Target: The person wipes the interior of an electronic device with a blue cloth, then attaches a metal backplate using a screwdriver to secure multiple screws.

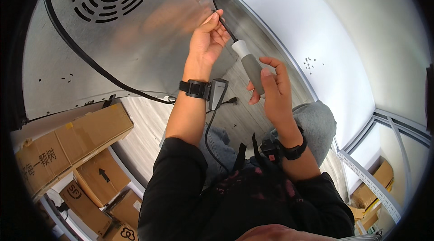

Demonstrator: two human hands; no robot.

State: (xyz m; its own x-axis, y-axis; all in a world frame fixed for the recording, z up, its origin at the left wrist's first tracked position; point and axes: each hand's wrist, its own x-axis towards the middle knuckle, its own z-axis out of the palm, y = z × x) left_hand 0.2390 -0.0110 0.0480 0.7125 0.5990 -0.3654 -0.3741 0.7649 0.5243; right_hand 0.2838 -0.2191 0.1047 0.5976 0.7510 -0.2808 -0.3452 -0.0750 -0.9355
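A screwdriver (252,67) with a grey and white handle and a long dark shaft slants up and left along the edge of a metal cabinet panel (149,55). My right hand (275,88) is closed loosely around its handle, the index finger lifted a little off the grip. Farther up, my left hand (208,37) pinches around the shaft between thumb and fingertips, close to the panel's edge. The screwdriver's tip meets the cabinet near the upper edge of the view, where I cannot make out a screw. Round slotted vents mark the panel.
A black cable (81,53) loops across the panel. Several small screws (309,63) lie on the white shelf (337,78) at right, bounded by a metal frame. Cardboard boxes (86,137) are stacked at lower left; another box (374,184) sits lower right. A plug (231,101) hangs over the wood-look floor.
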